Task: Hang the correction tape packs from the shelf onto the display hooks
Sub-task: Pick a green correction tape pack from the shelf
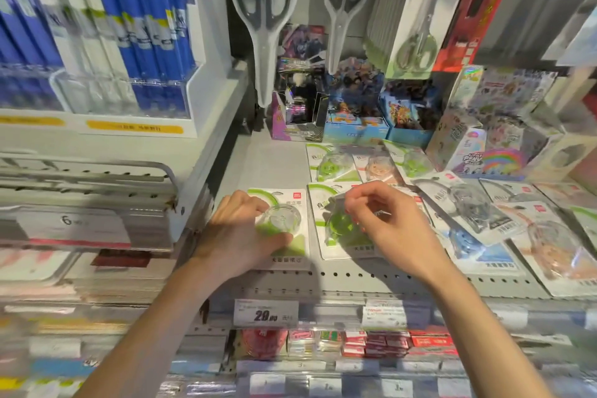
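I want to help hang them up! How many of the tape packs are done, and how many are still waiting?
None look hung yet: the hooks above show only scissors. The left hand grips one green pack lying on the shelf, and the right hand hovers with curled fingers over a second green pack. Many more packs lie scattered to the right, so nearly everything is left.
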Demonstrator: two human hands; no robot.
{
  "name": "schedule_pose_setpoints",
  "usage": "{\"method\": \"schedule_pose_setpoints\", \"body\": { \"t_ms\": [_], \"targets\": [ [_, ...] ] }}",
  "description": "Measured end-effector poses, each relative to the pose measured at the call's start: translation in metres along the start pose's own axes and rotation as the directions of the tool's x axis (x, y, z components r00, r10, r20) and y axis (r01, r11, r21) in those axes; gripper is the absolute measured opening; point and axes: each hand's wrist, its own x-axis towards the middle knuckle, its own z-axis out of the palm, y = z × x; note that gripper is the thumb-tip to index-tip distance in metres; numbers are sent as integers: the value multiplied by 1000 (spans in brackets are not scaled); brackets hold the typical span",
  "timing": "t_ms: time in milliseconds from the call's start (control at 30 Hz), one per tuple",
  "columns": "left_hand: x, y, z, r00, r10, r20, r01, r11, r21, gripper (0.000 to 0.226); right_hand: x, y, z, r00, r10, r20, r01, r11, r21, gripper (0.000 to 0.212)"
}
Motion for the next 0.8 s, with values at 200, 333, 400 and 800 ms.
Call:
{"method": "schedule_pose_setpoints", "body": {
  "t_ms": [200, 333, 400, 800],
  "targets": [
    [7, 3, -2, 977, 55, -207, -93, 980, -177, 60, 16, -1, 12, 994, 111, 6, -111, 993, 33, 17],
    [9, 29, -5, 962, 141, -235, -201, 945, -257, 64, 29, -10, 20, 979, 194, 62, -204, 938, 280, 33],
    [11, 39, -5, 950, 210, -233, -271, 923, -273, 63, 34, -12, 20, 975, 207, 85, -224, 901, 370, 21],
    [26, 61, 1, 985, 151, 87, 22, 384, -923, 49, 37, -15, -6, 986, 166, 5, -150, 876, 459, 35]
  ]
}}
